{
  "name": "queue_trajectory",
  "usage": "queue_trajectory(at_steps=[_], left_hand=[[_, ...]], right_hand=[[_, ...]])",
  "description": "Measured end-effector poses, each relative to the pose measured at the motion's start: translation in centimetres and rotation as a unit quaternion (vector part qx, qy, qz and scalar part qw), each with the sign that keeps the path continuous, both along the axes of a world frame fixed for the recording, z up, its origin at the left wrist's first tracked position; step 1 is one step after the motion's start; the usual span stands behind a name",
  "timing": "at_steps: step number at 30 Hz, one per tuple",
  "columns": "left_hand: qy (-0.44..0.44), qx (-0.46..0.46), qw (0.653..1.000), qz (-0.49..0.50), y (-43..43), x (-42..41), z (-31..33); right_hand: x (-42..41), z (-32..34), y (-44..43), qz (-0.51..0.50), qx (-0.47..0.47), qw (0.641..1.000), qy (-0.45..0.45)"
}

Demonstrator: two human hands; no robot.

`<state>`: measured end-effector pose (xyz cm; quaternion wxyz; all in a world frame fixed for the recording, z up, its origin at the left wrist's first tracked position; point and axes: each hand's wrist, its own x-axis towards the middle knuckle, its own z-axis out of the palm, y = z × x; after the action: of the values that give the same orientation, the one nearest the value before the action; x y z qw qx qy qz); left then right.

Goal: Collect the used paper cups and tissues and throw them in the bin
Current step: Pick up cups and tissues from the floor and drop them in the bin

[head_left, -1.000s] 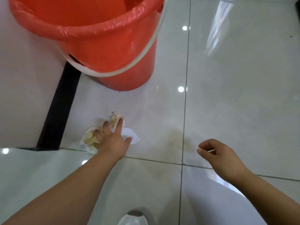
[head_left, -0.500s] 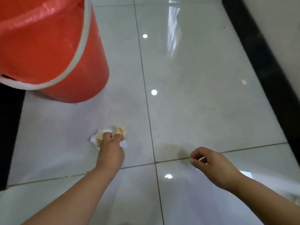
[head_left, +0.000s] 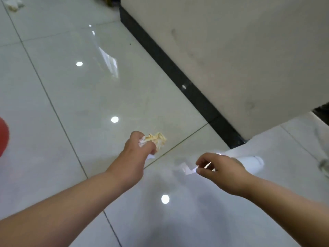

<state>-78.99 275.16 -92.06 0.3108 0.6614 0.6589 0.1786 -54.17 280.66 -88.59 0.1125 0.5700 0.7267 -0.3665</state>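
- My left hand grips a crumpled tissue, white with yellow stains; the fingers are curled round the wad, which sticks out past the knuckles over the glossy tiled floor
- My right hand hovers over the floor to the right, fingers curled and thumb close to the forefinger; a thin pale streak shows between them, and I cannot tell whether it is something pinched or a glint off the tile
- A white paper cup lies on its side on the floor just beyond my right hand, partly hidden by it
- A second tissue lies on the floor in the far top-left corner
- The red bin shows only as a sliver at the left edge, well apart from both hands
- A black skirting board runs along the foot of a pale wall on the right
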Motion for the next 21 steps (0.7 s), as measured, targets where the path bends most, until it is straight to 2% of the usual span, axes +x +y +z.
queue_trajectory(at_steps=[5,9,13,17,21], left_hand=[[0.034,0.02,0.997,-0.064,2.8,5.7,0.5],[0.029,0.015,0.997,-0.074,2.6,8.8,-0.6],[0.017,-0.006,0.995,-0.098,2.6,10.5,-1.3],[-0.038,-0.04,0.995,-0.078,3.1,12.3,-1.5],[-0.043,-0.084,0.994,-0.063,3.4,14.3,-2.0]], right_hand=[[6.2,-3.1,-3.8,-0.155,-0.035,0.986,0.053],[11.4,-4.3,-5.3,-0.105,-0.063,0.992,-0.019],[15.0,-5.3,-3.2,-0.124,0.033,0.99,-0.062],[16.8,-6.7,-0.8,-0.069,0.143,0.982,-0.104],[17.1,-8.2,1.3,0.019,0.15,0.973,-0.174]])
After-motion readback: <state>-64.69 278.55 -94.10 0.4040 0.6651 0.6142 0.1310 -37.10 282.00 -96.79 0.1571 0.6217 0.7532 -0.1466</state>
